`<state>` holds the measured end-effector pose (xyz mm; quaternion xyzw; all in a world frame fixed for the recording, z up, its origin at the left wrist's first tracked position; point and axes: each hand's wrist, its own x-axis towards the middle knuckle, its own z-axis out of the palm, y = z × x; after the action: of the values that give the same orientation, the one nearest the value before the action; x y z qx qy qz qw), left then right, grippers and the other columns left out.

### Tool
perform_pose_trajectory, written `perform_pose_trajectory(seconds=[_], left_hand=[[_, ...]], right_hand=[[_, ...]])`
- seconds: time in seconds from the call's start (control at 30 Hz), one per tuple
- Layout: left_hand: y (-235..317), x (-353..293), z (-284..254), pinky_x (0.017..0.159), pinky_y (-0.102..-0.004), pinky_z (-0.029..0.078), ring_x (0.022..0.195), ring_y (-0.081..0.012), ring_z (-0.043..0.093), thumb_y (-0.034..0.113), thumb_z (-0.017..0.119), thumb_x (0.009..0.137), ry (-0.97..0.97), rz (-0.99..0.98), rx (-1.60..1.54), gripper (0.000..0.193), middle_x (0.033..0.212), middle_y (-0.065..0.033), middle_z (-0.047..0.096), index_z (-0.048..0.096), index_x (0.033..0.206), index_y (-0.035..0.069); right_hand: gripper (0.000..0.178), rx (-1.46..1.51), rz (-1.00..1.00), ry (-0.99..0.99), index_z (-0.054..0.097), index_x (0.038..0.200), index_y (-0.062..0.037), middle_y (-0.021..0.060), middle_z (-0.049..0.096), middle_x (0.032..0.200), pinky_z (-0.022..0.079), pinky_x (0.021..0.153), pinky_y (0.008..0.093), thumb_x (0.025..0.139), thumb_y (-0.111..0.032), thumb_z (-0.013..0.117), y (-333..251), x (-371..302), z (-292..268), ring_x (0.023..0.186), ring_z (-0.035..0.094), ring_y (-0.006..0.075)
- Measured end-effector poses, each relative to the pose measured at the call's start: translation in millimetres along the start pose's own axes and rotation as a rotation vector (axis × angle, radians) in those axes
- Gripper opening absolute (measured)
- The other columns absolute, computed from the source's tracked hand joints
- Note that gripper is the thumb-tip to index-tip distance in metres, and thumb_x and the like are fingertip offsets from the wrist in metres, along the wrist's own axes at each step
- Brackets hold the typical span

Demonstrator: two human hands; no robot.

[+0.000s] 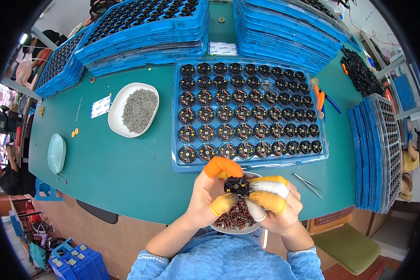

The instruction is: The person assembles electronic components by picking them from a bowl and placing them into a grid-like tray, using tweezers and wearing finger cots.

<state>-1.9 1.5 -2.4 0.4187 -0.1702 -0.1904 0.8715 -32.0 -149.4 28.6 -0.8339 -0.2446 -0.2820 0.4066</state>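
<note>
Over the table's near edge, both hands hold a round black part [237, 185] with small yellow and metal bits on its face. My left hand [205, 196], with orange and yellow finger covers, grips its left side. The fingers of my right hand [280, 203], in yellow and white covers, are pinched together at its right side; whether a small piece is between them is hidden. Directly below is a white bowl [226, 230] of small reddish-brown parts. Beyond the hands lies a clear blue tray [252, 164], its several rows of pockets holding similar round black parts.
On the green table [102, 172] are a white dish [114, 127] of small grey metal pieces, a pale green dish [57, 154] and tweezers [308, 185]. Stacked blue trays [289, 39] rise at the back, with another stack [366, 154] at right. Orange- and blue-handled tools [321, 100] lie beside the tray.
</note>
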Motion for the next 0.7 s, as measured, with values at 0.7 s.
perform_pose_trajectory(seconds=[0.7], left_hand=[[6.4,0.1,3.9,0.084,-0.0284,0.037,0.094,-0.0130,0.048,0.000,0.060,0.070,-0.104,-0.116,0.021,0.040,0.098,-0.0052,0.049,0.043,0.106,0.002]], right_hand=[[0.019,0.577,0.391,-0.087,0.056,0.072,-0.0076,0.0056,0.048,0.076,0.039,0.056,0.0266,0.059,-0.004,0.069,10.4,-6.7,-8.2,0.065,0.048,0.0158]])
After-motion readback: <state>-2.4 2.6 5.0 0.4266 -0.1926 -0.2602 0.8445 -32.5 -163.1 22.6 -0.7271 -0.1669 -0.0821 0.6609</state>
